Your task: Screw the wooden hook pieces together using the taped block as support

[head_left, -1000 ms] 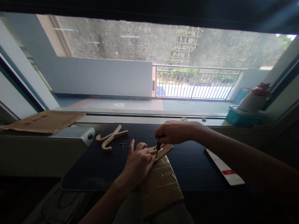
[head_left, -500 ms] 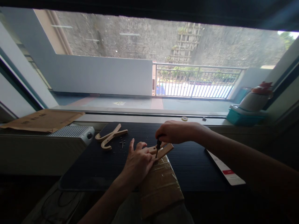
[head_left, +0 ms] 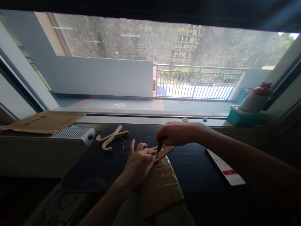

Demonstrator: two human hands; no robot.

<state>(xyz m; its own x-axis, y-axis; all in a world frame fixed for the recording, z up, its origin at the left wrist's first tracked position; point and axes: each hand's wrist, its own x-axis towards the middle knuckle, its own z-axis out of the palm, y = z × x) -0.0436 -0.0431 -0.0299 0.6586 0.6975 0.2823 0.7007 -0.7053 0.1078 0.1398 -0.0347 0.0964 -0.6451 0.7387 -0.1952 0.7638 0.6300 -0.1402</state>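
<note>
My right hand [head_left: 174, 133] is closed round the dark handle of a screwdriver [head_left: 160, 145], whose shaft points down onto a pale wooden piece [head_left: 166, 152]. With my left hand [head_left: 140, 160] I grip the near end of that wood, some fingers raised; my hand hides part of it. The wood rests on the end of a tape-wrapped cardboard box [head_left: 162, 185] that juts over the table's front edge. Left of my hands lies a crossed pair of hooked wooden pieces [head_left: 113, 137]. A few small screws [head_left: 123, 144] are beside them on the dark table [head_left: 98, 171].
A phone [head_left: 224, 168] lies at the table's right. On the windowsill are a roll of tape [head_left: 185, 119], a small dark object [head_left: 205, 120] and a teal box [head_left: 245, 116] with a bottle [head_left: 258, 98]. A brown envelope [head_left: 44, 121] covers part of the radiator [head_left: 72, 132] at left.
The screwdriver leans slightly differently, and my right hand has shifted a little. More of the phone shows beside my right forearm. My left hand stays on the wood.
</note>
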